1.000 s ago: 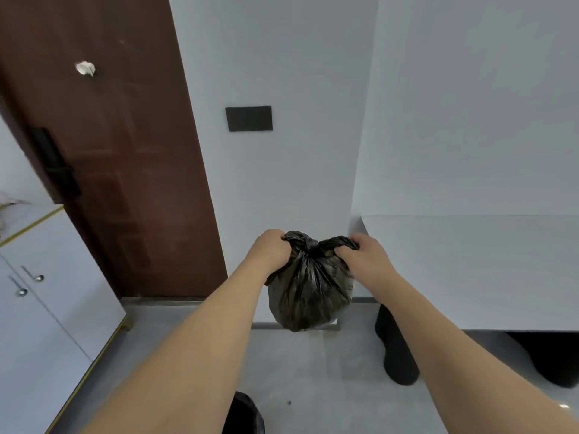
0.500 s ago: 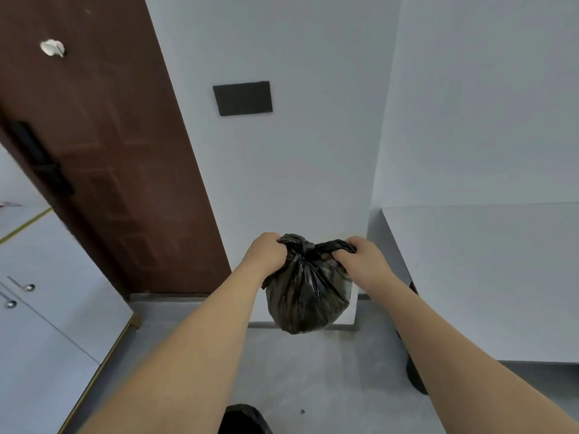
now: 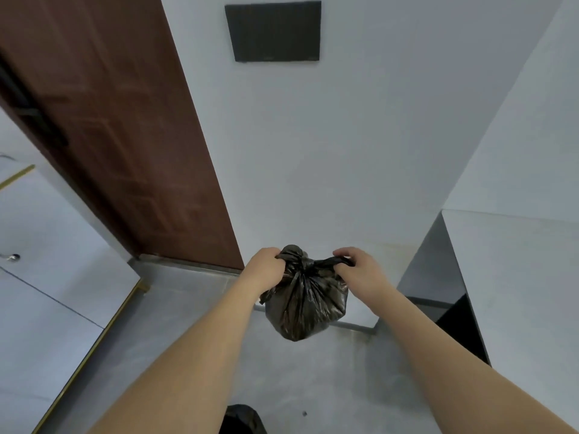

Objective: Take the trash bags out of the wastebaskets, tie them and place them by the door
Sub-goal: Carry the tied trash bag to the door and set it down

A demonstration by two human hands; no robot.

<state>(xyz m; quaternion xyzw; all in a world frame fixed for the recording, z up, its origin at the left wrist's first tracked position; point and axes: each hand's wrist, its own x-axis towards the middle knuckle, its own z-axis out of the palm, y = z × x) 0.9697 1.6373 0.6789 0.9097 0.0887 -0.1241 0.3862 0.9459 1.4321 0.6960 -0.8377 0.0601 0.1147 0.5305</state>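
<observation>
One black trash bag [image 3: 305, 303] was in play, hanging in mid-air at lower centre of the frame, above the grey floor [image 3: 175, 327]. At upper left stood the brown door [image 3: 119, 126], its foot a little left of the bag. Next came the left hand [image 3: 264, 269], fingers clenched on one twisted ear of plastic, then the knot [image 3: 296, 260] bunched between both fists, then the right hand [image 3: 355, 269], fingers curled tight around the other ear. The bag's mouth looked drawn shut, so the tying seemed done or nearly so; I judged that a last tug might remain. Setting it down by the door was not yet done. At the bottom edge a dark rounded shape [image 3: 242, 419] showed, perhaps a wastebasket or another bag; I could not tell which. Whether more bags remained could not be seen.
</observation>
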